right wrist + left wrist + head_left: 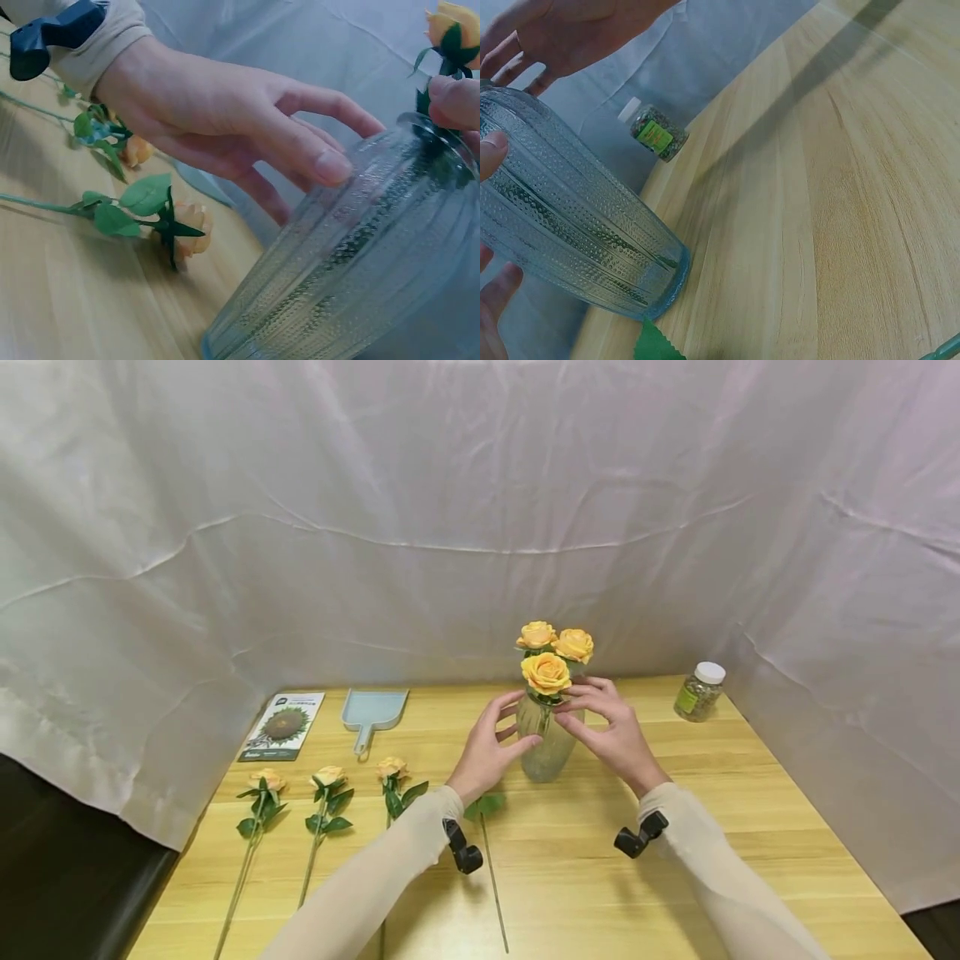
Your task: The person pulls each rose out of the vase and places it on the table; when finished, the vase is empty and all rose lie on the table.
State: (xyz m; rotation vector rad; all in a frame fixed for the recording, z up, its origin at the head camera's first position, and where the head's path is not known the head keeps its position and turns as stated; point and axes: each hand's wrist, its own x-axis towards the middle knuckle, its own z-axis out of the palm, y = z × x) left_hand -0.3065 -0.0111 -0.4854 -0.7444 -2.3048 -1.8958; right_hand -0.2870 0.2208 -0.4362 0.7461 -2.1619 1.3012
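A ribbed clear glass vase (546, 752) stands upright on the table with three yellow roses (546, 673) in its mouth. My left hand (489, 747) is at its left side, thumb laid along the glass and fingers loosely bent near the neck. In the right wrist view, that left hand (225, 112) has its lower fingers hanging beside the vase. My right hand (611, 731) reaches to the rim from the right, thumb and fingers apart, fingertips close below the blooms. The stems show blurred through the textured glass.
Several roses (328, 777) lie on the left of the table. A leafy stem (491, 868) lies beside my left wrist. Farther back are a seed packet (283, 727) and a blue dustpan (373, 708). A white-lidded jar (700, 692) stands at the back right, near the hanging cloth (480, 593).
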